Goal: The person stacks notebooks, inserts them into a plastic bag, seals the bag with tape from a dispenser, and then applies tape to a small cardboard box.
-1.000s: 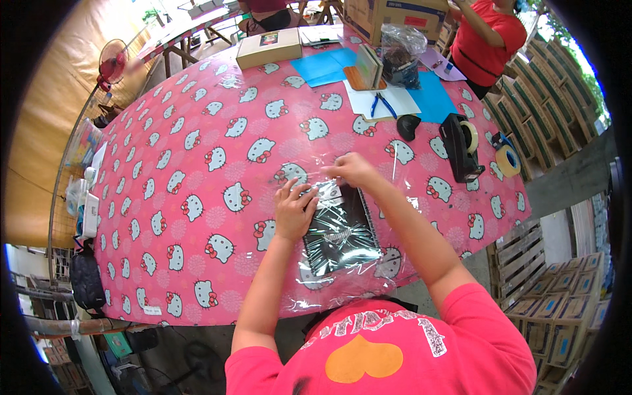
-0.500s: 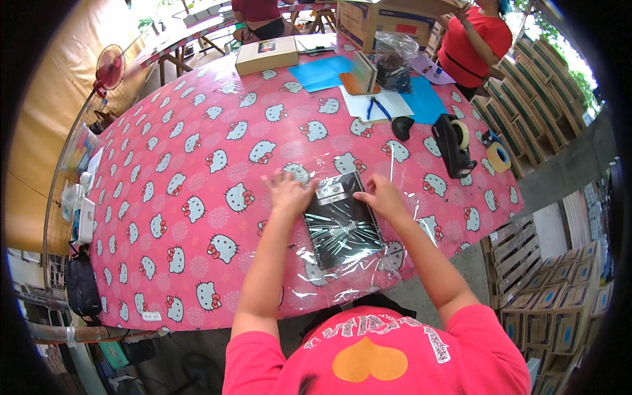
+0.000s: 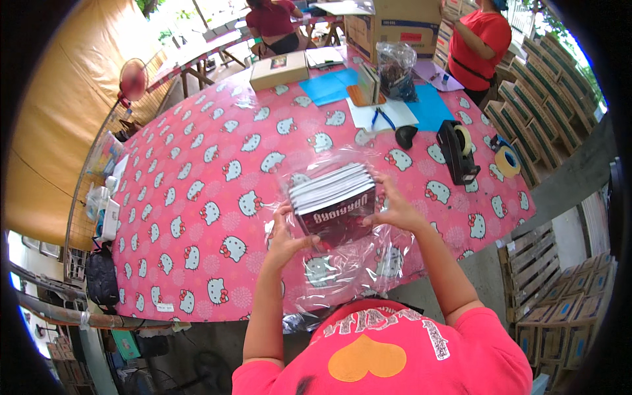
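Observation:
A thick stack of books (image 3: 337, 216) with dark red and black covers stands tilted up above the table, its white page edges facing upward. My left hand (image 3: 287, 243) grips the stack's left side, thumb on the front cover. On the right side, my right hand (image 3: 397, 209) is closed round it with the thumb near the front. Clear plastic film (image 3: 349, 268) lies crumpled beneath and around the stack, spreading toward the table's near edge. Whether the film encloses the books, I cannot tell.
A pink patterned cloth covers the table (image 3: 191, 230). To the right stand a black tape dispenser (image 3: 455, 155) and a tape roll (image 3: 505, 162). Blue-handled pliers (image 3: 382, 118), a black rounded object (image 3: 406, 136) and a carton (image 3: 280, 70) lie farther back. Two other people work beyond.
The stack has gone from lying with its black cover up to standing tilted, page edges up. Both hands have shifted from its far end to its two sides.

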Motion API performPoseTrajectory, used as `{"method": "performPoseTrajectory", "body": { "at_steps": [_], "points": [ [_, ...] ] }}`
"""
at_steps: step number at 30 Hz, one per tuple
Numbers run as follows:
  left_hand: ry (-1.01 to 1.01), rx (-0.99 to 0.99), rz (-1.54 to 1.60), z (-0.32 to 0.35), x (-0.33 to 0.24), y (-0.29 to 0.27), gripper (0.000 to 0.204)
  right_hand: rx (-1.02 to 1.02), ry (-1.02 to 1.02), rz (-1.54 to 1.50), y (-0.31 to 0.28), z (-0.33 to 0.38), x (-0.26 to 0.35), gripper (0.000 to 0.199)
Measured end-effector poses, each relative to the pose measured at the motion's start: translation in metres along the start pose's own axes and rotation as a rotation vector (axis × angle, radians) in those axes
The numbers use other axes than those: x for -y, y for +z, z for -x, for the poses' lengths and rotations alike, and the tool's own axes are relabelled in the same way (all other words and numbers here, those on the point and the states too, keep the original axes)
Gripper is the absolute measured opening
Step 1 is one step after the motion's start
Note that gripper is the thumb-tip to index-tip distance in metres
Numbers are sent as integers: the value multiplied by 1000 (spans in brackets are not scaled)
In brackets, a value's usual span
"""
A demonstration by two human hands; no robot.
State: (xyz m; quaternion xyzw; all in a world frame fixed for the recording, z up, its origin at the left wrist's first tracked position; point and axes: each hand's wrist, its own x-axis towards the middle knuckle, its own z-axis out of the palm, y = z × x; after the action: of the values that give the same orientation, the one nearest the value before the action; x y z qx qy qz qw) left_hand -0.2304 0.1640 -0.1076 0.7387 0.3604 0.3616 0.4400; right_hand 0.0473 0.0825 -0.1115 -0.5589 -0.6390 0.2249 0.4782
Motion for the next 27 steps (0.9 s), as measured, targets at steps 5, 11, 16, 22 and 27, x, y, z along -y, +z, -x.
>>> {"method": "performPoseTrajectory", "body": {
  "at_steps": [5,11,16,22,27],
  "points": [
    [-48,-133,479,-15,3,31,90,79,162,-503,15,-39,24,88],
    [-148,-4,591,-5,-32,10,90,91,203,-581,-7,-25,51,96],
    [-34,-111,454,12,-22,28,103,135,57,-496,14,-13,33,91],
    [13,-194,447,11,-34,18,94,194,26,-419,-1,-10,28,93],
    [37,-97,394,-28,-108,-47,69,54,-78,-275,-72,-55,104,68]
  ]
}}
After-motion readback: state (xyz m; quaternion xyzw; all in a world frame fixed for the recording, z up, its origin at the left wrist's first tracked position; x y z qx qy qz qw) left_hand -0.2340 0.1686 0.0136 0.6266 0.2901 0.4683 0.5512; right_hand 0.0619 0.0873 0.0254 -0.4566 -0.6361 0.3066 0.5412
